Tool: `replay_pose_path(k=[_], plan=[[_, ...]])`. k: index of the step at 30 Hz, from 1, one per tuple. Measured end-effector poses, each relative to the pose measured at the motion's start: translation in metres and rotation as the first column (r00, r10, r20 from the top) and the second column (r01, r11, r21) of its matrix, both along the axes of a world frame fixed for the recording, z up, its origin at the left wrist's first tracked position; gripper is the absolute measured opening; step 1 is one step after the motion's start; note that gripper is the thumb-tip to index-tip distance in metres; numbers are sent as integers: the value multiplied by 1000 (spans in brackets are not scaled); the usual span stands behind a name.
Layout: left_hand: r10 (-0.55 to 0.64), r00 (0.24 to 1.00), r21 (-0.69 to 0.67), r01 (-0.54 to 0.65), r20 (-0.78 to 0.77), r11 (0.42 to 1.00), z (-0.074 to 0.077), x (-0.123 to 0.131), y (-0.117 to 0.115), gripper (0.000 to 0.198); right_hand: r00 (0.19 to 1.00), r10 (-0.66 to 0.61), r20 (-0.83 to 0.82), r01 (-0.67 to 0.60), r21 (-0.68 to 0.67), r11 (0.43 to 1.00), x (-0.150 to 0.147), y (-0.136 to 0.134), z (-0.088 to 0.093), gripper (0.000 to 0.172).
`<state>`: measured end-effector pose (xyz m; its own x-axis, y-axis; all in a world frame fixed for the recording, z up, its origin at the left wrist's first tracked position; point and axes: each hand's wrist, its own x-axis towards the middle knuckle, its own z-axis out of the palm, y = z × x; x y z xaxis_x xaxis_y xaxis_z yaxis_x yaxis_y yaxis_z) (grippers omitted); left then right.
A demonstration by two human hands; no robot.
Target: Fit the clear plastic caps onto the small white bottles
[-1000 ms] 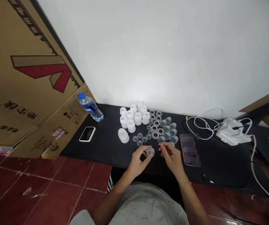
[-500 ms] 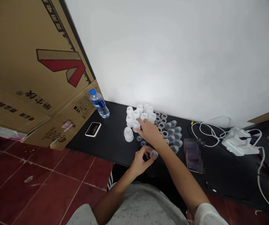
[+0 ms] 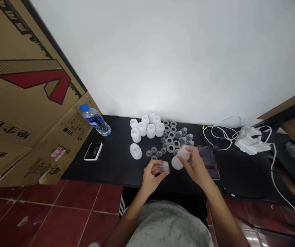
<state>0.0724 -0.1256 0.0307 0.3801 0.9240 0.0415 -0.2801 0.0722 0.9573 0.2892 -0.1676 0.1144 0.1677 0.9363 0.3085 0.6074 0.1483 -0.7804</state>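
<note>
Near the table's front edge, my left hand (image 3: 152,175) is closed round a small clear plastic threaded piece (image 3: 165,166). To its right, my right hand (image 3: 195,164) grips a white plastic jar (image 3: 177,162), tilted with its wide end toward the left hand; the two pieces are apart. Several white jars (image 3: 151,130) stand grouped at the back. A white jar with a stepped top (image 3: 135,152) stands apart from them. Small clear discs (image 3: 154,150), translucent rings (image 3: 170,141) and clear cup-like pieces (image 3: 183,140) lie beside the group, some hidden behind my right hand.
On the left are a water bottle (image 3: 96,120), a white-edged device (image 3: 93,151) and a large cardboard box (image 3: 34,113). To the right lie a phone (image 3: 209,159), white cables (image 3: 221,137) and a white power strip (image 3: 251,140). A white wall (image 3: 163,61) rises behind the black table (image 3: 106,171).
My right hand has taken a white jar from the front of the group and brought it right and nearer. My left hand still holds the clear piece. The view has shifted to the right.
</note>
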Motion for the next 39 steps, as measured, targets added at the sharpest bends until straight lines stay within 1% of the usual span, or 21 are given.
replay_pose_path(k=[1,2,3,4,5,6,8,9,12,15,19,22,24,26,28,31,33,34,36,38,39], plan=[[-11,999,-15,12,32,1000,0,0,1,45,997,-9,-79,8,-15,1000,3,-13,-8,44],[-19,998,-22,20,57,1000,0,0,3,44,993,-37,-115,34,-26,999,4,-23,-16,58],[-22,997,-19,23,69,1000,0,-1,4,42,992,-46,-116,40,-57,998,4,-31,-22,69],[-19,998,-9,20,62,1000,0,-1,5,41,995,-47,-88,39,-86,996,2,-36,-27,74],[-16,999,6,16,40,1000,-1,-1,5,40,999,-33,-37,29,-108,994,0,-39,-30,73],[-16,1000,22,16,4,1000,-2,-2,6,40,1000,-7,23,10,-120,993,-3,-40,-32,68],[-23,997,51,27,-78,998,-4,-2,6,39,988,56,141,-42,-98,994,-9,-36,-33,55],[-27,994,64,34,-110,997,-5,-3,6,39,979,83,189,-70,-75,995,-12,-33,-33,53],[-11,987,112,29,-163,993,-6,-2,5,38,944,157,291,-155,-29,987,-18,-24,-35,56],[26,982,164,5,-185,986,-6,0,5,36,920,180,349,-195,9,981,-20,-20,-42,61],[47,973,212,3,-228,977,-4,2,5,36,883,156,443,-178,8,984,-18,-23,-52,71],[63,961,237,2,-268,971,-1,2,5,35,845,91,527,-98,-15,995,-20,-30,-56,77],[76,954,253,0,-291,967,0,1,5,34,819,73,570,-59,-43,997,-21,-35,-57,80],[83,947,257,-1,-309,966,0,2,5,34,793,91,603,-61,-71,996,-22,-37,-59,82],[85,942,248,-2,-325,969,0,2,5,33,779,112,617,-89,-69,994,-21,-38,-63,78],[69,940,232,10,-333,973,-1,2,6,33,800,130,586,-130,-41,991,-17,-38,-66,58],[53,952,231,19,-303,973,0,2,6,31,856,127,502,-122,-43,992,-16,-38,-65,49],[40,958,230,27,-282,973,0,2,6,31,892,114,438,-101,-52,994,-15,-38,-63,48],[0,971,214,53,-241,975,1,1,6,34,959,67,276,-49,-69,996,-15,-38,-57,55],[-39,980,169,72,-193,983,1,0,7,37,996,31,85,-25,-73,997,-14,-38,-50,65],[-48,986,136,70,-163,988,1,-1,7,38,999,32,-21,-33,-67,997,-14,-39,-47,69]])
